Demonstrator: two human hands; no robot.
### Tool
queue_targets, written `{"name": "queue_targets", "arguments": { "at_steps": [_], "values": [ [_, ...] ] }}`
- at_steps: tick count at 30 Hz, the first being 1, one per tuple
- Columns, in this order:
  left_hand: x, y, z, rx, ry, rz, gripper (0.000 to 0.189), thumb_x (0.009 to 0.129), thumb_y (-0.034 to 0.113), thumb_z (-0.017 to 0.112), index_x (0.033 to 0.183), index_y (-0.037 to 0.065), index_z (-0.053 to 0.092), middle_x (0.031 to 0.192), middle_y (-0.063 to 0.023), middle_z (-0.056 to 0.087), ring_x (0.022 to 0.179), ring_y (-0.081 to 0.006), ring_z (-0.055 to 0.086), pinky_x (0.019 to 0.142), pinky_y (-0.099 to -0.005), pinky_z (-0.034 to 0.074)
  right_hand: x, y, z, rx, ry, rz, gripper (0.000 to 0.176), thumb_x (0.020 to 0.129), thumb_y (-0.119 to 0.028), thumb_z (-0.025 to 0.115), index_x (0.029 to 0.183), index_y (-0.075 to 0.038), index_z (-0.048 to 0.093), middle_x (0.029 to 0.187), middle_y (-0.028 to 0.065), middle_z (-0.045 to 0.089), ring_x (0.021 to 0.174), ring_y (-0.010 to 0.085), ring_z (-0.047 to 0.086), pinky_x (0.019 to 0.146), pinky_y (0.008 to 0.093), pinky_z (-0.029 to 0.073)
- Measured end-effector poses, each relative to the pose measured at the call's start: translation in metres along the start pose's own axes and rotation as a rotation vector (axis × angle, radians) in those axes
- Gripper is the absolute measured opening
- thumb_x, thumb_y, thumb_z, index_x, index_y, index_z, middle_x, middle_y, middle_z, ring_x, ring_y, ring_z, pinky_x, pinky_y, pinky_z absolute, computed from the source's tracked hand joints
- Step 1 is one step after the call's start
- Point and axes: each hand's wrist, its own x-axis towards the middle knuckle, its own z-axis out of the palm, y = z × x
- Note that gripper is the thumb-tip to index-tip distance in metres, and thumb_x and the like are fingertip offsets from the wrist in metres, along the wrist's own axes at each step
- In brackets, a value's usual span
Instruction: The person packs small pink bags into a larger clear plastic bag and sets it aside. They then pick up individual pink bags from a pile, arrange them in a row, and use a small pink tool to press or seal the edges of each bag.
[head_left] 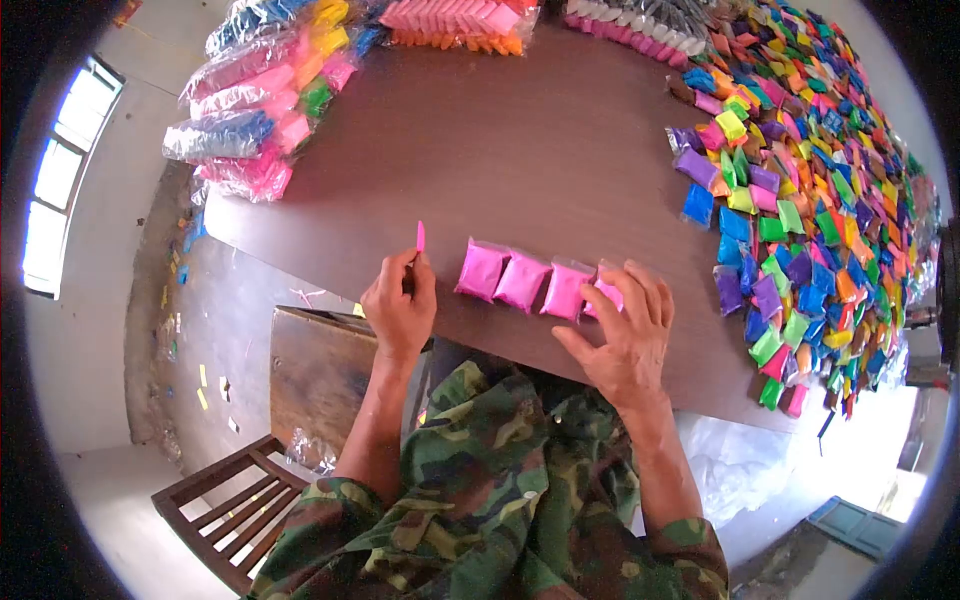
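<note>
A row of several clear packets with bright pink filling lies on the brown table near me; the leftmost pink packet stands slightly apart in angle from the others. My right hand is over the rightmost pink packet, its fingertips touching or just above it and partly hiding it. The thumb is spread away from the fingers. Left of the row, my left hand is closed in a pinch, upright, on a slim pink pointed piece. Its exact kind I cannot make out.
A large heap of small colourful packets covers the table's right side. Bagged bundles are stacked at the far left, with pink and orange bundles at the back. A wooden chair stands on the floor at left, beside scattered scraps.
</note>
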Motion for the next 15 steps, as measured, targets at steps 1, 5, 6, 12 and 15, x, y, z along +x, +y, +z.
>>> {"name": "queue_targets", "arguments": {
  "at_steps": [1, 5, 6, 12, 15],
  "values": [
    [0.0, 0.001, 0.0, -0.016, -0.003, -0.006, 0.007, 0.099, 0.008, 0.076, 0.103, 0.005, 0.071, 0.073, -0.0109, 0.07, 0.061, -0.025, 0.07, 0.058, -0.0357, 0.052, 0.002, -0.001, 0.001, 0.003, -0.004, -0.023, 0.056, 0.069, -0.037, 0.096, 0.116, -0.014, 0.076, 0.133, 0.0063, 0.064, 0.138, 0.0306, 0.055, 0.118, 0.0583, 0.036],
    [0.002, 0.001, -0.001, -0.039, 0.001, 0.003, 0.007, 0.098, 0.007, 0.076, 0.103, 0.005, 0.07, 0.073, -0.0108, 0.069, 0.06, -0.026, 0.069, 0.058, -0.036, 0.052, 0.008, -0.005, 0.012, -0.077, 0.028, -0.083, 0.04, 0.074, -0.03, 0.095, 0.106, -0.015, 0.078, 0.121, 0.0035, 0.066, 0.132, 0.0269, 0.059, 0.119, 0.0562, 0.036],
    [0.001, 0.0, -0.001, -0.035, 0.007, 0.005, 0.007, 0.098, 0.007, 0.076, 0.103, 0.005, 0.07, 0.072, -0.0108, 0.069, 0.06, -0.0262, 0.069, 0.057, -0.0361, 0.052, 0.009, -0.005, 0.012, -0.058, 0.074, -0.068, 0.036, 0.075, -0.027, 0.094, 0.104, -0.014, 0.078, 0.118, 0.0032, 0.067, 0.129, 0.0275, 0.061, 0.118, 0.0554, 0.037],
    [0.001, 0.001, -0.001, -0.053, 0.014, -0.019, 0.008, 0.097, 0.007, 0.077, 0.102, 0.005, 0.07, 0.072, -0.0116, 0.069, 0.059, -0.0261, 0.069, 0.057, -0.036, 0.052, -0.002, 0.012, 0.009, 0.293, 0.254, 0.372, 0.014, 0.094, -0.017, 0.082, 0.103, -0.006, 0.078, 0.1, 0.0012, 0.073, 0.1, 0.0184, 0.069, 0.096, 0.0394, 0.052],
    [0.001, 0.002, -0.001, -0.061, 0.016, -0.023, 0.009, 0.097, 0.007, 0.077, 0.102, 0.005, 0.07, 0.072, -0.0118, 0.069, 0.059, -0.025, 0.069, 0.057, -0.0358, 0.052, -0.002, 0.012, 0.005, 0.614, 0.31, 0.719, 0.028, 0.11, -0.025, 0.066, 0.108, 0.001, 0.077, 0.09, -0.0017, 0.072, 0.086, 0.0051, 0.059, 0.074, 0.0258, 0.049]
  ]
}}
